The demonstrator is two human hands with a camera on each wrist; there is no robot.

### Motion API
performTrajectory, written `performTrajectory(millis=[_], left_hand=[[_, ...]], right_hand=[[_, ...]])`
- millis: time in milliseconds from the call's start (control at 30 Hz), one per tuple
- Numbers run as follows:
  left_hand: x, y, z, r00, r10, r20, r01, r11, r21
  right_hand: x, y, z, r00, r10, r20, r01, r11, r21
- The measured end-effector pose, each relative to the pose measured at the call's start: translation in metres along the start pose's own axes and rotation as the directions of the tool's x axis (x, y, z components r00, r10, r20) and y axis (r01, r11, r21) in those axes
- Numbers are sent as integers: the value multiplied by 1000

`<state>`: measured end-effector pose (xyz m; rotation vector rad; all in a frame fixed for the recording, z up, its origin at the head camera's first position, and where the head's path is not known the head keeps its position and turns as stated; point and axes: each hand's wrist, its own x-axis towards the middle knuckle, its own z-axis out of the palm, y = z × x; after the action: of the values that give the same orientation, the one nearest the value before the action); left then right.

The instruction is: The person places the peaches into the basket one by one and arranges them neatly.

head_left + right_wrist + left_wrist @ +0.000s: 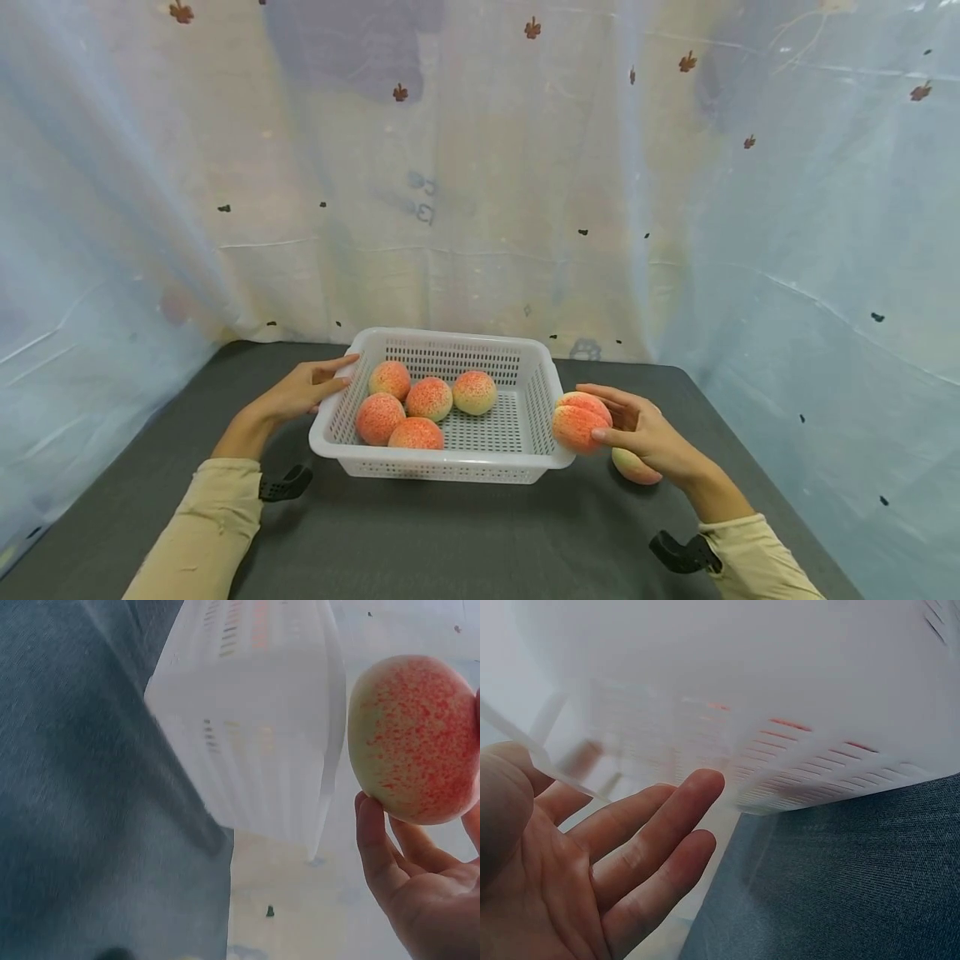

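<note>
A dark grey table [450, 533] with a fine textile-like surface fills the lower part of the head view, narrowing toward the back. A translucent, pale blue-white curtain [480, 208] encloses it on the left, rear and right. The curtain hangs in soft vertical folds and carries small brown leaf motifs [532, 28], mostly along the upper edge, plus scattered dark specks. Faint blurred shapes show through the fabric at upper centre. Lighting is diffuse and even, passing through the curtain. A soft shadow lies on the table at lower centre.
</note>
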<state>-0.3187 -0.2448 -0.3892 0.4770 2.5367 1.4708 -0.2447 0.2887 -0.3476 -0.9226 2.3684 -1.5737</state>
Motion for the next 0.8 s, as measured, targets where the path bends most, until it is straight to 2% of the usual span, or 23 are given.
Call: performTrajectory(millis=[267,533,800], left_hand=[[-1,0,0,1000,6,3,-6,1000,-1],[-2,1,0,1000,3,8,-3,1000,-12],[-2,3,0,1000,-16,7,16,1000,-6]], right_hand=[[18,0,14,999,-21,35,18,997,80],[33,-6,32,1000,24,16,-26,994,102],[51,-8,48,1000,-30,-3,30,990,141]])
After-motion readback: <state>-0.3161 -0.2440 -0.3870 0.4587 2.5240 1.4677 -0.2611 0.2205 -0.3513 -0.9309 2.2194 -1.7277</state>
